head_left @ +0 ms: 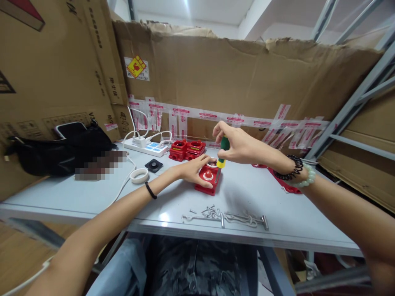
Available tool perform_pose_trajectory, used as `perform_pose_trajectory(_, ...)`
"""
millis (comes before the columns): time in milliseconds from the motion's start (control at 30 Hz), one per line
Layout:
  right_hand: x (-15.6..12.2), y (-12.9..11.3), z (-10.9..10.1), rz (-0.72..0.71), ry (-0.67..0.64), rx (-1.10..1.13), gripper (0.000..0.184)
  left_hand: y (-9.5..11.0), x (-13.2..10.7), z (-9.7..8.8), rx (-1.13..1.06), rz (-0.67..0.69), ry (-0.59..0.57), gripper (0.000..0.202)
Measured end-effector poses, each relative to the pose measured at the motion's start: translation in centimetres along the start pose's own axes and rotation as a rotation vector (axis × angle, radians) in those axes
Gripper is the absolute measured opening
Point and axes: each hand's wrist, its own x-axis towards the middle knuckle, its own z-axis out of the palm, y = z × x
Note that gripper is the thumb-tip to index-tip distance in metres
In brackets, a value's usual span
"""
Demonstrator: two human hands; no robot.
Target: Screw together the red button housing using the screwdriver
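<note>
Plainly, taped cardboard [231, 78] backs the pale table [253, 191] beneath the held housing [208, 176].

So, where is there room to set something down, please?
Grey tabletop is bare between the red square housing and flat red pieces, and right of silver T-shaped rods; crowded around loose silver screws and the long white power strip.

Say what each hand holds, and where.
Right hand: screwdriver, by its green handle. Left hand: spread over the left side of the red housing; firm grip unclear.
</note>
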Motion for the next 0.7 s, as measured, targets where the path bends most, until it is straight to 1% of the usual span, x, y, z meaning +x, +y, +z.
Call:
perform_pose_trajectory(133, -0.10, 0.12, 0.08, 0.020, 0.038, -0.067, 0.015, -0.03, 0.03, 0.04, 0.003, -0.002, 0.002, 0.100)
perform_pose_trajectory(167, -0.12, 0.11, 0.05, 0.022, 0.046, -0.066, 0.015, -0.05, 0.04, 0.05, 0.003, -0.001, 0.004, 0.100)
perform_pose_trajectory(233, -0.16, 0.01, -0.12, 0.027, 0.031, -0.022, 0.023, -0.09, 0.06, 0.07, 0.000, 0.001, 0.005, 0.099)
perform_pose_trajectory(300, -0.21, -0.18, -0.34, 0.031, -0.018, 0.022, 0.035, -0.12, 0.07, 0.07, -0.007, -0.001, 0.002, 0.098)
perform_pose_trajectory(333, -0.23, -0.28, -0.41, 0.032, -0.037, 0.020, 0.037, -0.13, 0.07, 0.06, -0.011, -0.003, -0.001, 0.097)
perform_pose_trajectory(400, -0.27, -0.41, -0.39, 0.054, -0.035, -0.055, 0.036, -0.14, 0.07, 0.05, -0.014, -0.006, -0.005, 0.098)
perform_pose_trajectory(467, -0.26, -0.40, -0.22, 0.107, 0.020, -0.170, 0.032, -0.10, 0.06, 0.02, -0.009, -0.005, -0.004, 0.098)
perform_pose_trajectory(533, -0.26, -0.29, -0.12, 0.135, 0.059, -0.217, 0.030, -0.02, 0.02, -0.02, -0.004, -0.005, 0.002, 0.099)
perform_pose_trajectory(600, -0.30, -0.21, -0.27, 0.119, 0.037, -0.159, 0.032, 0.07, 0.00, -0.07, -0.003, -0.007, 0.000, 0.098)
perform_pose_trajectory(700, -0.43, -0.27, -0.79, 0.083, -0.042, -0.032, 0.045, 0.12, 0.00, -0.11, -0.003, -0.001, -0.008, 0.097)
